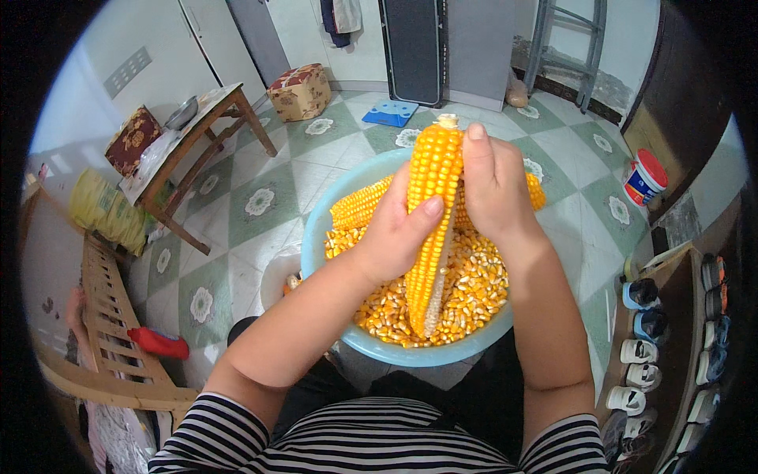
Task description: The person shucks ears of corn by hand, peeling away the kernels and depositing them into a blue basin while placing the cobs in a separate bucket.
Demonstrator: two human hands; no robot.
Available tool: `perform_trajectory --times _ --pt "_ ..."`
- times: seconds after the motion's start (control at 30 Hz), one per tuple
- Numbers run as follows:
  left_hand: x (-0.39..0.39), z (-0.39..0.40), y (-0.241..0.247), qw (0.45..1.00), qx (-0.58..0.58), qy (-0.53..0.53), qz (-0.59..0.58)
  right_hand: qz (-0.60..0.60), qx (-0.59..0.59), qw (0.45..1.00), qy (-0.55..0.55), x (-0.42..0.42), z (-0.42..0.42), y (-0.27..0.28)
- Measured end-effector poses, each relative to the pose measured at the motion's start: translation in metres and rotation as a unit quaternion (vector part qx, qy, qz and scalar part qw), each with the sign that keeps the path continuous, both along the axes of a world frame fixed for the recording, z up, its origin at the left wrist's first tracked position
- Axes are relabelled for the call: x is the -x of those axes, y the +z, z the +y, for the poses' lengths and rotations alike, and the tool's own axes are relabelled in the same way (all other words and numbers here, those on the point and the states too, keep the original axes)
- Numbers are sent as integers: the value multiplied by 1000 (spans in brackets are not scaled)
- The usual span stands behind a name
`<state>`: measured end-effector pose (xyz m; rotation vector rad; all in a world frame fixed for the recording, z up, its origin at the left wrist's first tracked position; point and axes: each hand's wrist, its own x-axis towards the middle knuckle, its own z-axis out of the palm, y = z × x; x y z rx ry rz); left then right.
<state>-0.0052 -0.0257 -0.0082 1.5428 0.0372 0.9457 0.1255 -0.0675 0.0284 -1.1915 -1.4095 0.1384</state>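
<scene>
A dried corn cob [436,160] stands nearly upright above a light blue plastic basin [408,356]. My left hand [398,228] is wrapped around its middle, thumb across the kernels. At the upper right side of the cob, my right hand [496,181] grips with the thumb pointing up; its fingertips are hidden. A strip down the cob's right side is bare of kernels, showing pale core. Loose corn kernels [474,284] fill the lower part of the basin. Another whole cob [361,203] rests at the basin's far left, and one more [536,191] shows past my right hand.
Left of the basin sits a whitish container [275,275], partly hidden by my arm. A wooden table [183,136] stands at left, with a red bottle [159,342] nearer me. Shoe racks [669,355] line the right, and a red-lidded bucket [645,178] stands beyond.
</scene>
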Motion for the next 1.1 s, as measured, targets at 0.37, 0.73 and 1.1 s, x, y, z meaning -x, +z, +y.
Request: perform_trajectory --times 0.37,0.73,1.1 --pt "0 -3 3 1000 -12 -27 1 69 58 995 44 -1 -6 14" --pt "0 -8 9 999 -3 -33 -22 315 131 931 130 -7 4 -1" --pt "-5 0 0 1000 3 19 15 90 61 994 30 2 -1 -6"
